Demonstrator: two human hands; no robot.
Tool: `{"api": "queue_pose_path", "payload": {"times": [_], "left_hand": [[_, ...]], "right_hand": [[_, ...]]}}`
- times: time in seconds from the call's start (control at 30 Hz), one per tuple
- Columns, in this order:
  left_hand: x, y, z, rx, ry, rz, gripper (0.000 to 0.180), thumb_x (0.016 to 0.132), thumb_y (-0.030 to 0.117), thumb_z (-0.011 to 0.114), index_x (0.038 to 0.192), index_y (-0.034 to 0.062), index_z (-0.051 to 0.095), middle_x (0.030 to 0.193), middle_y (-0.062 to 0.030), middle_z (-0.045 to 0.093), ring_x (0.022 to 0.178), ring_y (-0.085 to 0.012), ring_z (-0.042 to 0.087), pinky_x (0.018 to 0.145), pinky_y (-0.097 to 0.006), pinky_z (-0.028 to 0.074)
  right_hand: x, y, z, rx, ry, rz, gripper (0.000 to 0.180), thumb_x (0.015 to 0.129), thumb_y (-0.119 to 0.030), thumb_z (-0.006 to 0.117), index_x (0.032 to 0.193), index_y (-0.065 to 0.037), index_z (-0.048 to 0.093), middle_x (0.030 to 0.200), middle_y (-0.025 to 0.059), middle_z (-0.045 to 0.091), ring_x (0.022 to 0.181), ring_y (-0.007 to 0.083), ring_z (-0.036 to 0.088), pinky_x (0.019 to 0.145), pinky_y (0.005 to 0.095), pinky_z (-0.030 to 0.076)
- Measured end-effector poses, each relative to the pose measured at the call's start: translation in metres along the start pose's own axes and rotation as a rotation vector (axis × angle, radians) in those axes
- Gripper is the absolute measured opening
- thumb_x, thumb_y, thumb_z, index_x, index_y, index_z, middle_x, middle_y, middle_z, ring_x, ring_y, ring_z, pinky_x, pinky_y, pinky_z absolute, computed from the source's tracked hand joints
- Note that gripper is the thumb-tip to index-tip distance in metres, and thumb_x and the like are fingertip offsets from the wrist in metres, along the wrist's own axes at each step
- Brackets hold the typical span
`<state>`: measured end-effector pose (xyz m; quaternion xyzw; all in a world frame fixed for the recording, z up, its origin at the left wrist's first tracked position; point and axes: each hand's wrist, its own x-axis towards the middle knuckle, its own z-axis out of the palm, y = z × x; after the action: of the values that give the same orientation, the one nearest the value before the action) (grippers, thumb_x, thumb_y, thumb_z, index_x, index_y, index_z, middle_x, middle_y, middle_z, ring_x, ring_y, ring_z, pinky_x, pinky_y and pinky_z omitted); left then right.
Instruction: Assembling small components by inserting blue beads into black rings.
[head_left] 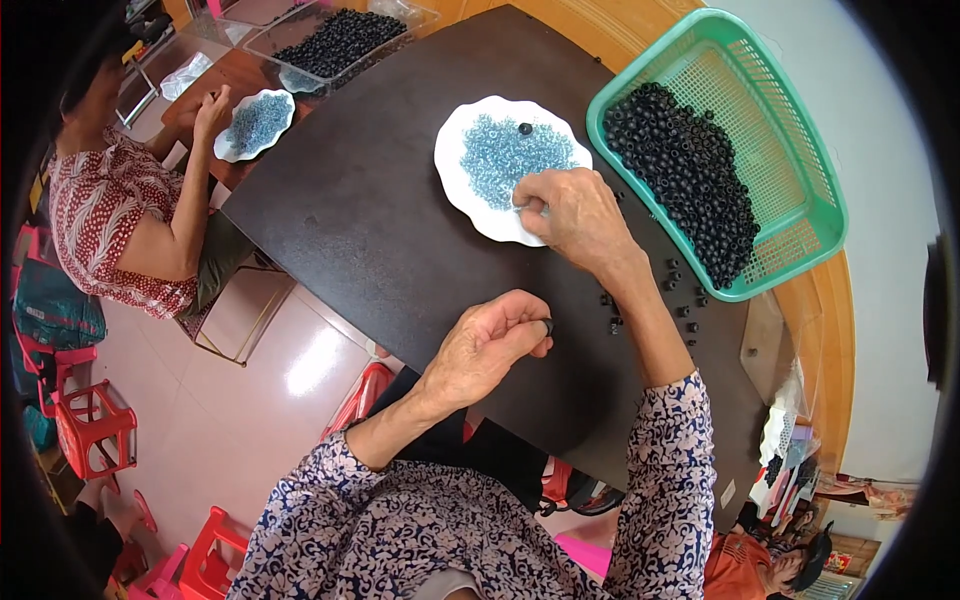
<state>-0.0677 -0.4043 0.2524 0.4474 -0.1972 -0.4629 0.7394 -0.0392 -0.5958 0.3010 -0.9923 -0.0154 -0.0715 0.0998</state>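
At the far left of the dark tabletop (370,230), a co-worker in a red patterned top (95,215) is seen bent over a small white dish of pale blue beads (255,123), with a clear tray of black rings (335,42) beyond it. Nearer the middle, the left hand (485,345) is held just above the table edge, its fingers curled shut and a single small black ring (548,326) pinched at the fingertips. Just beyond it, a white scalloped plate (470,205) is heaped with blue translucent beads (510,155), one stray black piece lying on top of them. The right hand (575,215) is laid on the plate's near rim, thumb and forefinger closed together at the edge of the beads; whether a bead is caught between them cannot be told. A few loose black rings (680,300) are scattered on the table beside the right wrist. At the right, a green plastic basket (800,200) is filled along one side with black rings (690,170).
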Motion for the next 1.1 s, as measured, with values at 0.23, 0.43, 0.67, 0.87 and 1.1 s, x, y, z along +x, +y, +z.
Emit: {"api": "queue_pose_path", "payload": {"times": [0.23,0.43,0.67,0.87,1.1], "left_hand": [[0.000,-0.008,-0.004,-0.045,0.037,0.061,0.015,0.096,0.009,0.051,0.102,-0.0018,0.058,0.087,-0.0058,0.063,0.081,-0.0116,0.059,0.078,-0.026,0.048],[0.005,-0.015,-0.005,0.006,0.067,0.150,0.016,0.098,0.012,0.050,0.104,-0.0016,0.057,0.088,-0.0060,0.062,0.082,-0.0107,0.058,0.078,-0.023,0.047],[0.001,-0.017,0.017,0.080,-0.025,0.150,0.018,0.098,0.015,0.051,0.106,-0.0002,0.057,0.086,-0.0035,0.062,0.079,-0.0080,0.056,0.072,-0.020,0.043],[-0.004,-0.020,0.029,0.179,-0.056,0.137,0.019,0.098,0.018,0.053,0.108,0.0022,0.058,0.083,-0.0001,0.062,0.076,-0.0039,0.052,0.064,-0.016,0.037],[-0.004,-0.026,0.038,0.095,-0.099,0.026,0.022,0.098,0.017,0.052,0.108,-0.0007,0.057,0.086,-0.0028,0.062,0.079,-0.0071,0.056,0.068,-0.018,0.041]], "right_hand": [[-0.027,-0.015,-0.013,0.359,0.121,0.176,0.009,0.073,-0.003,0.064,0.081,-0.001,0.063,0.067,0.0055,0.063,0.060,0.0142,0.060,0.062,0.0270,0.048],[-0.098,-0.025,-0.031,0.640,0.089,0.305,0.009,0.075,0.004,0.067,0.081,0.000,0.062,0.071,-0.0038,0.059,0.065,0.0029,0.051,0.061,0.0190,0.043],[-0.148,-0.045,-0.039,0.772,0.123,0.353,0.010,0.076,0.001,0.072,0.084,0.001,0.065,0.072,-0.0023,0.061,0.066,0.0041,0.053,0.062,0.0197,0.045],[-0.168,-0.047,-0.035,0.794,0.173,0.395,0.010,0.077,0.001,0.072,0.084,0.001,0.065,0.073,-0.0015,0.062,0.066,0.0045,0.054,0.062,0.0203,0.045],[-0.182,-0.041,-0.024,0.815,0.222,0.407,0.012,0.076,0.000,0.074,0.083,0.000,0.066,0.074,-0.0020,0.062,0.067,0.0047,0.053,0.063,0.0210,0.045]]}}
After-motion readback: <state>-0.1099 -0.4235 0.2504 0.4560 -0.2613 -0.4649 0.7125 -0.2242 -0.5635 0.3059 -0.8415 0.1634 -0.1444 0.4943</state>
